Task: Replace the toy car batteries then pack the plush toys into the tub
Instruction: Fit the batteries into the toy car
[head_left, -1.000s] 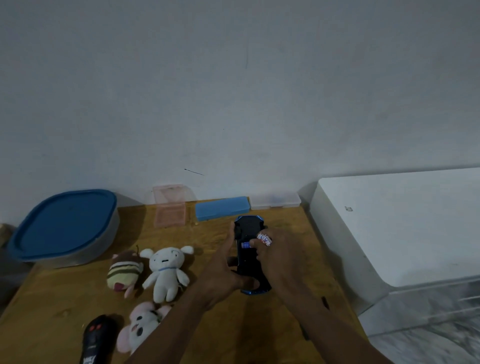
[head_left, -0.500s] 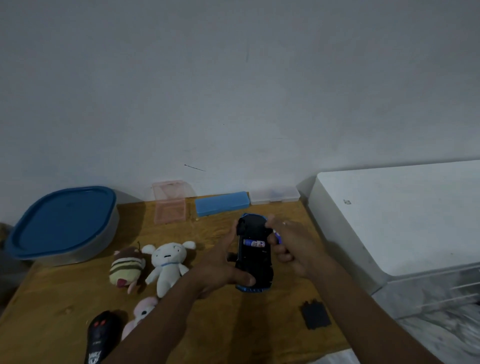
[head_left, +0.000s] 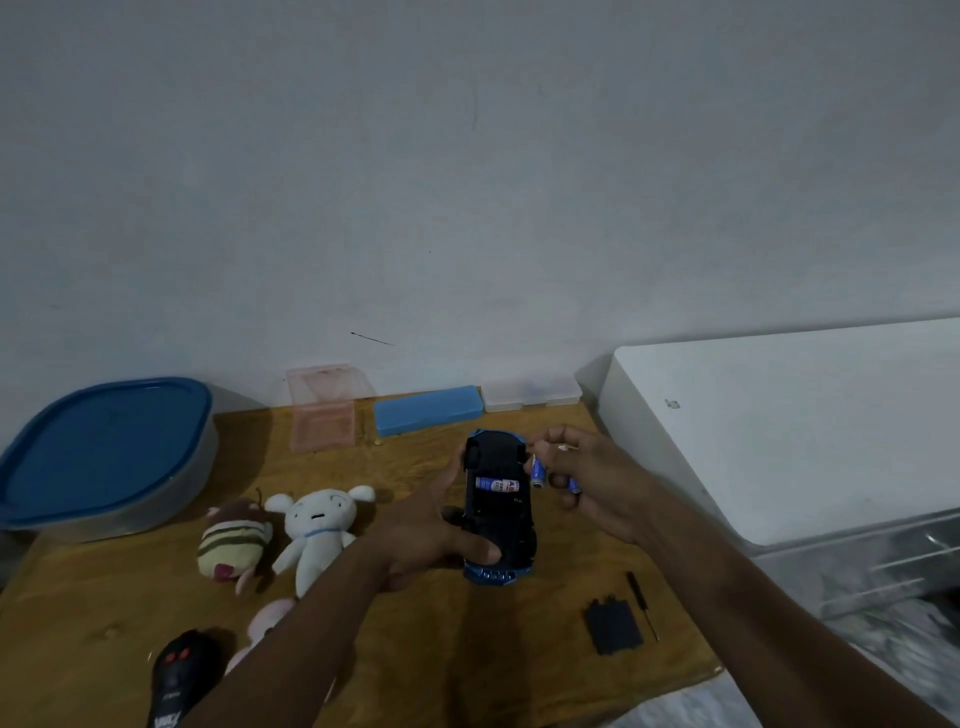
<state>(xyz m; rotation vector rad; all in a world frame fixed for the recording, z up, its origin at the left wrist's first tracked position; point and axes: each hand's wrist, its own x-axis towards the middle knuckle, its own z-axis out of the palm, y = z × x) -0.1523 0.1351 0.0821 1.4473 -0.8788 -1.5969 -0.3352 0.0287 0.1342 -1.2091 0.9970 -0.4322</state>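
Toy car (head_left: 500, 506) is being clamped by the left fingers (head_left: 480, 552). The thumb is curling over its near blue end and the other fingers are wrapping round its left flank, so the left hand (head_left: 431, 530) is holding it above the surface (head_left: 104, 623). It is lying belly-up, its long axis running away from the person toward the wall. I cannot tell which end is the nose. One battery (head_left: 496, 484) is lying crosswise in the open bay of the black underside. Just right of the toy car, the right fingers (head_left: 553, 448) are pinching loose batteries (head_left: 537, 470), seemingly two, with the right hand (head_left: 597, 483) hanging clear of the body.

Half a second ago that hand was touching the toy car's far right corner. Now it is sitting apart from it, and the cells in its grip are showing. A second ago its fingers were pressing over the bay.

Right of the toy car and nearer the person, a black cover (head_left: 613, 626) and a screwdriver (head_left: 641, 605) are lying side by side. Left of the toy car, a white plush (head_left: 317, 530) and a striped plush (head_left: 234, 540) are lying together, with a pink plush (head_left: 270, 618) and a remote control (head_left: 179, 675) nearer the person. Well left of the toy car, the tub (head_left: 104, 457) is sitting with its blue lid on. Beyond the toy car, a pink box (head_left: 322, 410), a blue case (head_left: 428, 410) and a clear case (head_left: 530, 395) are lining the wall.
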